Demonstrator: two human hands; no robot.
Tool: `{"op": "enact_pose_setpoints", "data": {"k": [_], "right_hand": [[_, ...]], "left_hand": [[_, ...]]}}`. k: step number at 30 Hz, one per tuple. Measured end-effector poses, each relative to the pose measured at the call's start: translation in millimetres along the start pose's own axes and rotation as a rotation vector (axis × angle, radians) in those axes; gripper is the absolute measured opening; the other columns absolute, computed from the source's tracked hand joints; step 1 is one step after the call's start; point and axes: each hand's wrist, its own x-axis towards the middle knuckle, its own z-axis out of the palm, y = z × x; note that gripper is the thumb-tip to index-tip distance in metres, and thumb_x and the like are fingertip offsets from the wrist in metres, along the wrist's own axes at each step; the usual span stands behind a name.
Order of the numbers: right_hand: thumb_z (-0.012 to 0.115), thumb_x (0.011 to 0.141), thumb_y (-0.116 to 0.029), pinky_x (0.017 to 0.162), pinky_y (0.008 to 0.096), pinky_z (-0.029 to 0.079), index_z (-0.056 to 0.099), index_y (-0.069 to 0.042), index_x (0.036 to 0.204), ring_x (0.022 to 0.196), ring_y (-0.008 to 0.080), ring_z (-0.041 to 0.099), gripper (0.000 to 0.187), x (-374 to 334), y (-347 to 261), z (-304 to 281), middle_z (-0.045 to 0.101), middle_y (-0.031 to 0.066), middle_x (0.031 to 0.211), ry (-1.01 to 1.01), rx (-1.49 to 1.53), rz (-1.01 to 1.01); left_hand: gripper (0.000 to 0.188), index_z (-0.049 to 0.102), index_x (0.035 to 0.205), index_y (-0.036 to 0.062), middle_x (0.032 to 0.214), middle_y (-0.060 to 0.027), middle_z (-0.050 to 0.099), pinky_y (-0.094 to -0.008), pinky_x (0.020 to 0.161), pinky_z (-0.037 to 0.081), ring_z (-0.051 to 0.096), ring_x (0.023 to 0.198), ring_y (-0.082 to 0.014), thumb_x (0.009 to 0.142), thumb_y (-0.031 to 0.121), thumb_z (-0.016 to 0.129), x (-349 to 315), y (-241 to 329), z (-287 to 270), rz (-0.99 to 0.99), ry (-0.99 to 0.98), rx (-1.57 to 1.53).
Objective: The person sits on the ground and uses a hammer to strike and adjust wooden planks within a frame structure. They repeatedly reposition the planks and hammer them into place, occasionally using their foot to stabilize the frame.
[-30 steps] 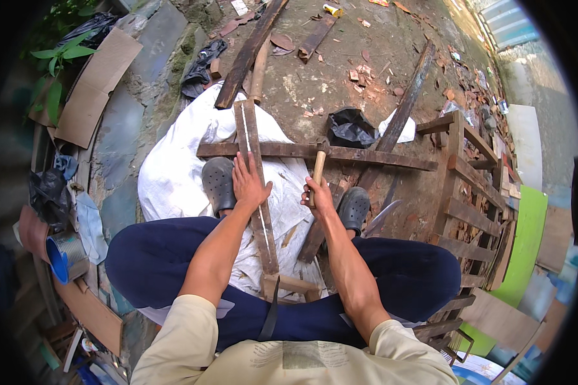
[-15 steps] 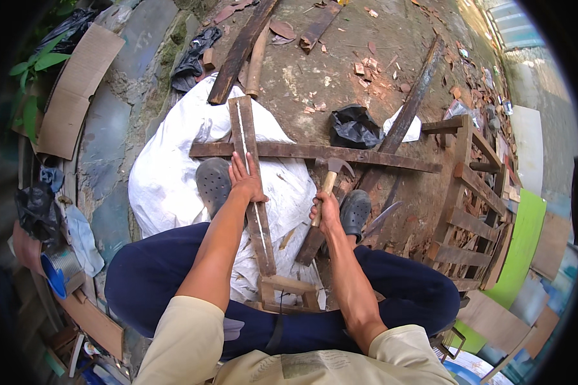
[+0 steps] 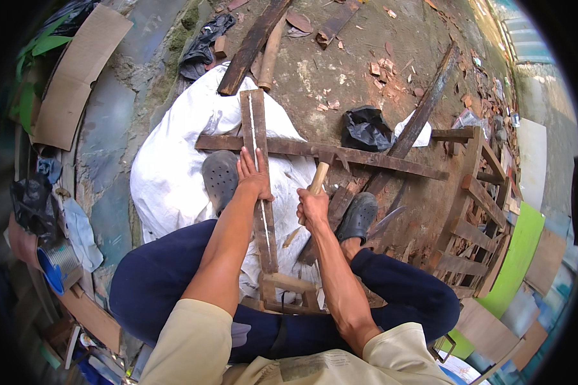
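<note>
Out here in the open, the floor is bare, brown, hard-packed earth (image 3: 340,77), littered with reddish broken brick pieces (image 3: 380,68) and dry leaves. Along the left runs a cracked strip of blue-grey stone paving (image 3: 112,151), where a bent sheet of brown cardboard (image 3: 83,83) leans beside a green broad-leaved plant (image 3: 29,106). Over on the right I see a weathered grey concrete wall (image 3: 549,96), with a pale blue corrugated metal sheet (image 3: 528,40) at its far end. Nearer stand a flat lime-green board (image 3: 512,256) and a dark brown slatted wooden frame (image 3: 474,232). Soft daylight covers everything, brightest by the wall's far end.
</note>
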Motion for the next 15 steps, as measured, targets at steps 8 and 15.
{"op": "enact_pose_setpoints", "data": {"k": [8,15], "right_hand": [[0.068,0.089,-0.013,0.037,0.0288,0.036,0.049,-0.007,0.086,0.041,0.0114,0.041,0.020,4.4,-60.7,-35.9,0.043,-0.0019,0.059,0.222,0.677,-0.138],[0.061,0.090,-0.005,0.039,0.0299,0.034,0.057,-0.001,0.091,0.044,0.0110,0.039,0.007,19.8,1.1,-27.9,0.046,0.0000,0.062,-0.015,0.158,0.207]], "left_hand": [[0.159,-0.038,0.141,-0.0083,0.140,-0.0495,-0.036,-0.0592,0.118,-0.010,-0.032,0.138,-0.0578,0.066,0.055,0.087,0.4,-5.1,0.1,-0.002,0.006,0.005],[0.160,-0.039,0.139,-0.0097,0.139,-0.0500,-0.037,-0.0594,0.118,-0.010,-0.033,0.137,-0.0582,0.065,0.056,0.087,0.2,-1.7,5.3,0.007,0.001,0.009]]}}
